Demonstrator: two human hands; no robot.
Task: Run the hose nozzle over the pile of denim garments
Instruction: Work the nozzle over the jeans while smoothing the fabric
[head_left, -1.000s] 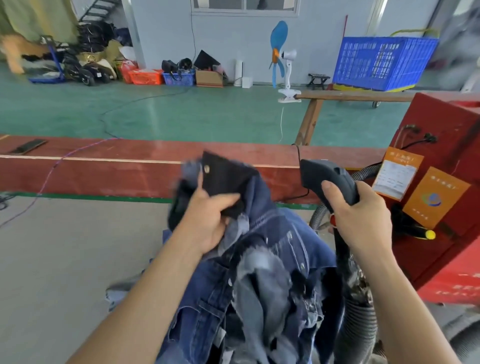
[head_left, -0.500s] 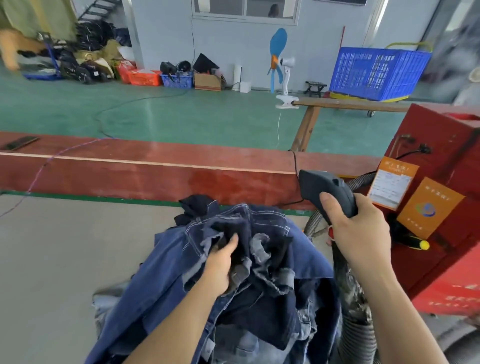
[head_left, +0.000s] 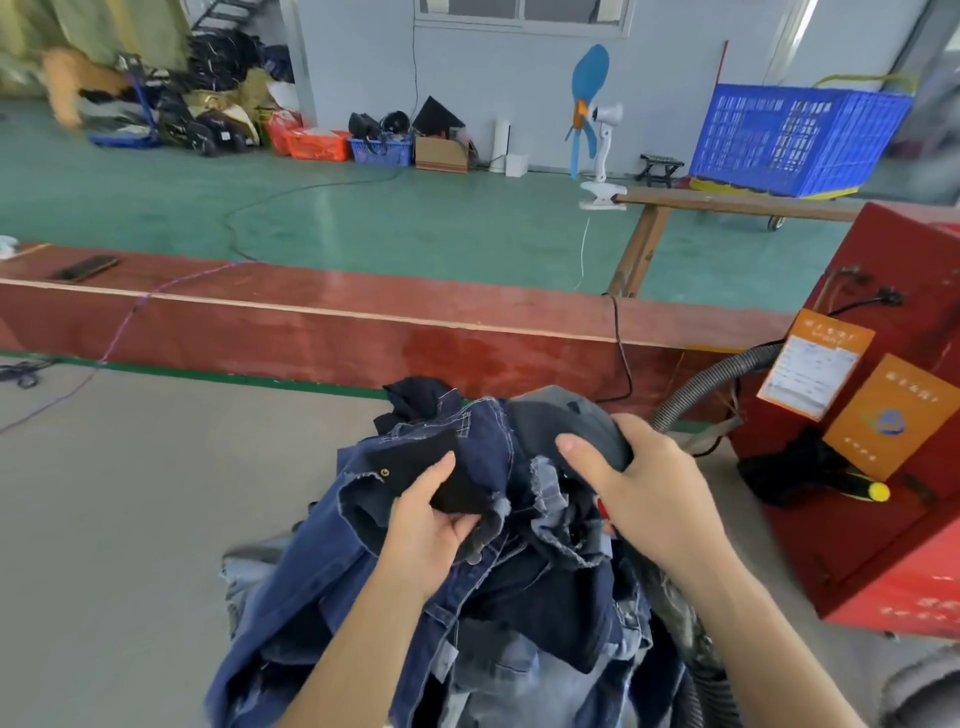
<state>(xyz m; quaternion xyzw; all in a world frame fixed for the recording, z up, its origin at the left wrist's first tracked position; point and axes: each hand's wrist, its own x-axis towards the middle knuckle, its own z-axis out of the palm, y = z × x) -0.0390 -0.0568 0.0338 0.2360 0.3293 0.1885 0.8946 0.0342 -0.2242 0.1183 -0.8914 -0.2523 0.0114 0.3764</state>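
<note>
The left hand (head_left: 434, 525), at lower centre of the frame, pinches a dark denim flap between thumb and curled fingers, at the top of the pile of denim garments (head_left: 467, 571). The right hand (head_left: 644, 493), just right of it, is clamped around the dark grey hose nozzle (head_left: 566, 426), thumb laid along its near side; the nozzle's head rests against the top of the pile, touching the fabric. One grey ribbed hose (head_left: 696, 389) arcs from behind the right hand toward the red machine (head_left: 883, 519) at the right edge. A second ribbed length shows at the lower right, below the right forearm; whether it is the same hose cannot be told.

The pile lies on the grey desk (head_left: 130, 519), centre to lower frame; the number of garments in it cannot be counted. Two orange placards (head_left: 883, 415) hang on the machine. One blue crate (head_left: 795, 137) stands at upper right, and one blue-bladed clip fan (head_left: 592, 114) at upper centre.
</note>
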